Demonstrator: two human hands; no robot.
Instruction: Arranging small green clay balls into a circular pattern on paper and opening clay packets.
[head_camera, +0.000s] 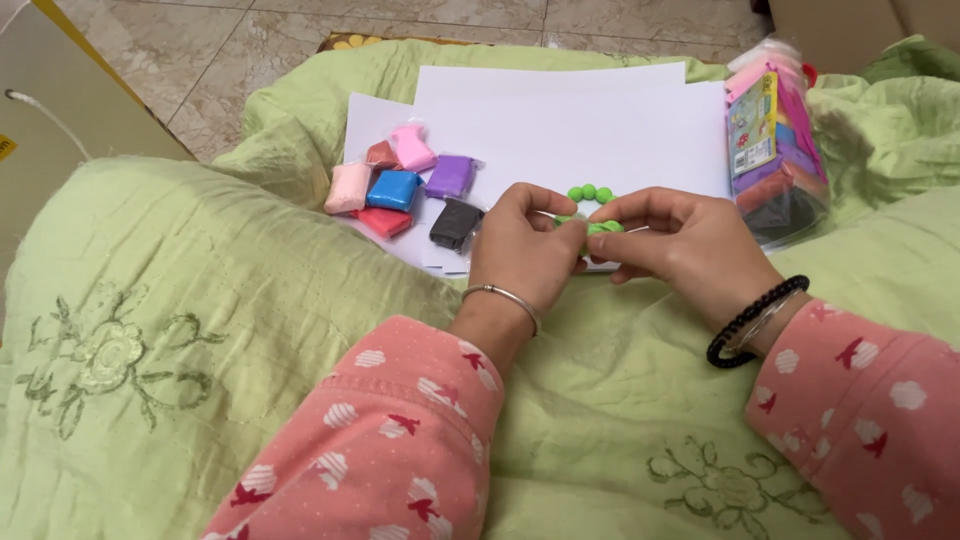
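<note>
- Over the white paper (560, 120), a green clay piece (603, 228) is pinched by left hand (525, 245) and right hand (680, 240), fingers clamped on it.
- Three green balls (589, 193) already rolled, just beyond.
- Clay packets (400, 190) apparently unopened.

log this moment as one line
left hand: pinching green clay piece | right hand: pinching same piece | green clay balls: on white paper
</note>
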